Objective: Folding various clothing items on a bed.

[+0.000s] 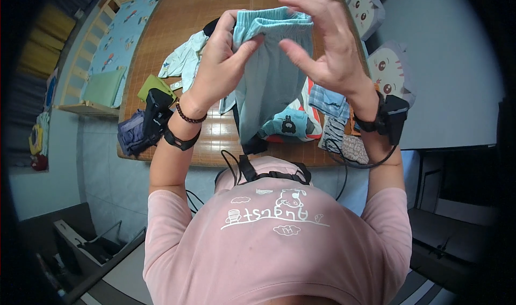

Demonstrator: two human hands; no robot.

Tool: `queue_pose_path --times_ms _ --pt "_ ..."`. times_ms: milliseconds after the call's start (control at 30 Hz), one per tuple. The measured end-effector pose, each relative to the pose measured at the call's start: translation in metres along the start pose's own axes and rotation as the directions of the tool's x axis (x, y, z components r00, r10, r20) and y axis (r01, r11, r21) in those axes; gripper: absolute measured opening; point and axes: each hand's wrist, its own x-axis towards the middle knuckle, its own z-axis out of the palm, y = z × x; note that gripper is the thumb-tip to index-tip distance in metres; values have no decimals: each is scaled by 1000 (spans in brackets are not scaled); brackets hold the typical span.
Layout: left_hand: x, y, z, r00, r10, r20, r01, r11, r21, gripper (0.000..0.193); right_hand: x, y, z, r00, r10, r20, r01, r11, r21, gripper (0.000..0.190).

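A pair of light blue-green pants with an elastic waistband (274,63) hangs in front of me, waistband at the top. My left hand (225,55) grips the left end of the waistband, thumb at the front. At the other end, my right hand (326,43) has its thumb and fingers spread; its fingertips are beside the waistband, and whether they touch it I cannot tell. Below and behind the pants lie a blue garment with a dark animal print (288,123) and a red, white and grey striped cloth (314,119). A white garment (183,59) lies left of my left hand.
The wooden bed mat (209,143) bears folded blue plaid cloth (328,101), a patterned folded cloth (354,148), a green cloth (155,85) and dark blue folded clothing (131,131). A wooden crib (74,69) adjoins at left. Cat-faced cushions (389,69) line the right edge. A cable hangs from my right wrist device.
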Motion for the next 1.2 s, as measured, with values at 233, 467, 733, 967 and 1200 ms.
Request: queue_pose_path --times_ms 233,467,733,967,1200 --pt "1 -2 -6 991 -14 131 42 978 -207 33 3 29 1 940 162 301 -194 978 81 48" --pt "-11 -30 -12 983 -52 175 -9 944 329 35 29 15 -24 947 196 255 -197 980 -21 38" --pt "-21 -59 -12 1000 13 -14 -14 999 -44 25 22 26 -37 950 235 206 -259 961 100 30" --pt "-30 -59 -11 980 99 172 -149 940 308 27 7 41 -48 916 186 355 -267 944 193 32" --pt "-40 -56 10 985 112 131 -144 953 266 34 10 35 -51 909 183 375 -283 930 233 25"
